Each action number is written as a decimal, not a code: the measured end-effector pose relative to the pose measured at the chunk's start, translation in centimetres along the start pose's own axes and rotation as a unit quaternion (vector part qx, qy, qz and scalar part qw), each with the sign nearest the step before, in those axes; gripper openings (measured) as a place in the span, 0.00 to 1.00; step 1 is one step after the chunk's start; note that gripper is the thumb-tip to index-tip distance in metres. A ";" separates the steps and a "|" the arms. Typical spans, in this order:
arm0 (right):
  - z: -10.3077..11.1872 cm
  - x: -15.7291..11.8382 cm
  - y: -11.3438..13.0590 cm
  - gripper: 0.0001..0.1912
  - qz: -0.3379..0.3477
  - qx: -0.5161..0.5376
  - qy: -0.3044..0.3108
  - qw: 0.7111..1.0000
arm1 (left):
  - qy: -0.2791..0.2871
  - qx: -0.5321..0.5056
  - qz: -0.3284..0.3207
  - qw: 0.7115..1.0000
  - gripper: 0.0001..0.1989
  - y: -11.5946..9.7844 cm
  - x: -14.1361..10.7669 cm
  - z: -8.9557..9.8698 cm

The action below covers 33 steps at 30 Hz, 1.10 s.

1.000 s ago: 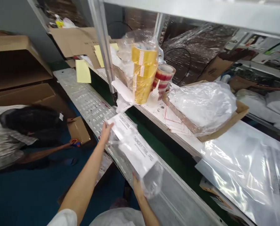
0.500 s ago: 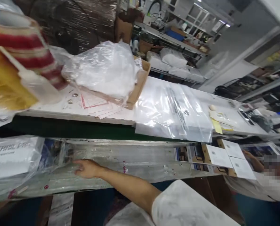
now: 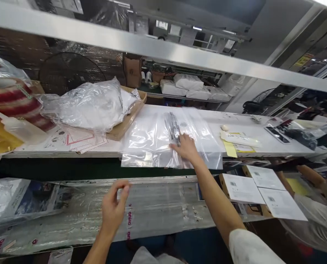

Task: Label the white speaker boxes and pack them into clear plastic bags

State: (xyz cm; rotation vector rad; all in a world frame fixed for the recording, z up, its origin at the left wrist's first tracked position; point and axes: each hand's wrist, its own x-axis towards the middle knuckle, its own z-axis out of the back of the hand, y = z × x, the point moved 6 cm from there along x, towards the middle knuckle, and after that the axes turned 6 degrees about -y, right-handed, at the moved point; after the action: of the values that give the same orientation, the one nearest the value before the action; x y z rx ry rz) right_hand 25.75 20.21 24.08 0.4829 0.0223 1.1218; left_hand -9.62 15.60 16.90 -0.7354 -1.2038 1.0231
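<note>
My right hand (image 3: 185,146) lies on a stack of clear plastic bags (image 3: 144,137) on the white bench, fingers stretched over the dark print. The bags' near edge hangs over the front of the bench. Lower left, my left hand (image 3: 116,203) hovers above the plastic-covered lower surface (image 3: 158,205). Its fingers are loosely curved, with a gap between thumb and palm and nothing visible in it. A package in clear plastic (image 3: 17,198) rests at the left end of that surface.
Bagged white material (image 3: 89,106) fills a cardboard box on the bench. A squeeze bottle (image 3: 24,130) stands at left. White-topped boxes (image 3: 242,189) sit at right, beside a co-worker's arm (image 3: 311,178). A metal bar (image 3: 163,49) crosses above the bench.
My right hand has gone from near the wrapped package at lower left to the clear bags on the bench. My left hand has come into view. The camera view has shifted.
</note>
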 end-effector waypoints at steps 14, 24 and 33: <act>2.3 1.3 -5.2 0.23 0.099 0.098 0.112 0.984 | -0.080 0.245 -0.073 0.964 0.08 -5.1 13.0 -14.1; 10.5 3.5 -3.3 0.28 0.260 0.178 0.055 0.947 | -0.029 -0.010 -0.233 0.972 0.08 -19.2 11.8 -14.4; 14.0 0.0 0.3 0.18 0.434 -0.064 0.072 0.896 | -0.054 -0.041 -0.017 0.998 0.21 -15.3 0.9 -11.8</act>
State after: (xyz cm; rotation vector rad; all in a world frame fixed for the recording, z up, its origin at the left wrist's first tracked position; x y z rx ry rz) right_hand 29.09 15.23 36.77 0.2809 -0.1544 2.0254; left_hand 5.47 11.18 28.16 -0.7283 -1.3527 1.0005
